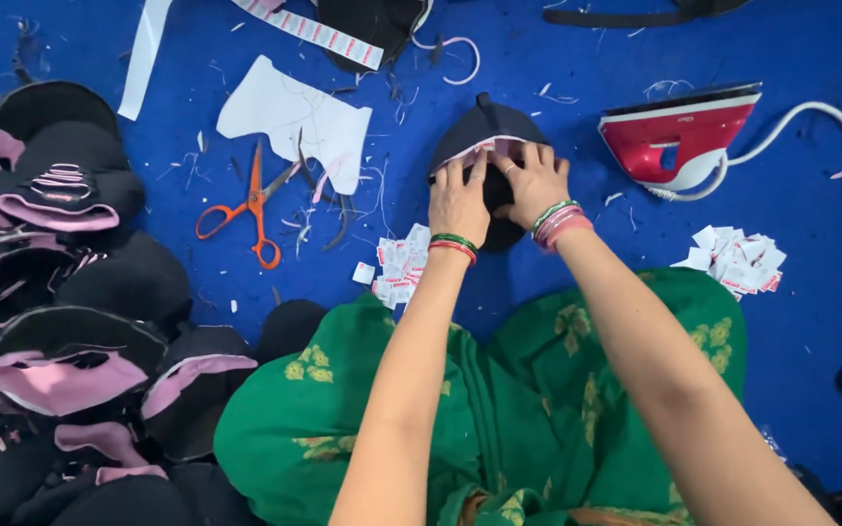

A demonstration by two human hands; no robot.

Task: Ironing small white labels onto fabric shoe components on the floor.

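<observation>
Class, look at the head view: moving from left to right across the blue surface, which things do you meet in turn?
Pile of black and pink pieces → orange scissors → left hand → right hand, both on the dark piece → red iron

Both hands (pixel 494 190) press dark cap piece (pixel 487 131).

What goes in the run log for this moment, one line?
left hand: pressing dark cap piece | right hand: pressing same piece | iron: beside right | orange scissors: left | cap pile: far left
</observation>
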